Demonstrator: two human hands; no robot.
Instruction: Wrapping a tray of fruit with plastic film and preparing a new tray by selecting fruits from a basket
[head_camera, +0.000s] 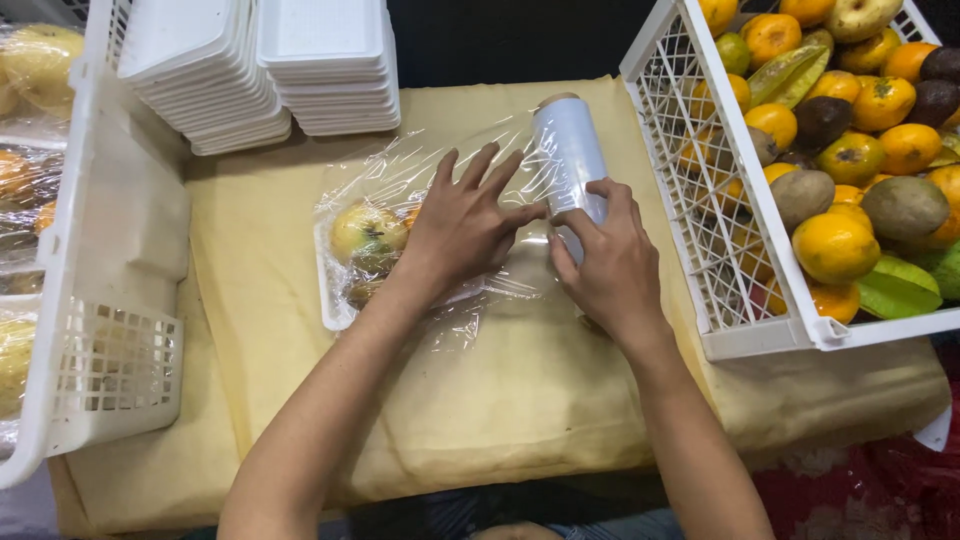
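While both forearms reach in from the bottom edge, the left hand (462, 228) lies flat with fingers spread, pressing clear film (440, 170) down over a white foam tray (332, 305) of fruit, likely to keep the sheet taut. Right hand (605, 265) is curled around the lower end of a roll of cling film (570, 150), thumb and fingers gripping it; the roll lies tilted just right of the tray, film running from it across the tray. Tray sits mid-table on a tan paper covering (500, 400). A yellow-green fruit (366, 232) shows through the wrap; the other pieces under the palm are hidden, count unclear.

Right, a white lattice crate (700, 200) holds oranges, brown and green fruit, tipped toward the person, probably for easy reach; its far end is cut off. Left, another white crate (100, 380) is only partly in frame, with wrapped fruit beside it blurred at the edge. Farther back, two stacks of empty foam trays (270, 60) stand near the table's rear, tops cropped. Dark background beyond, nothing readable.
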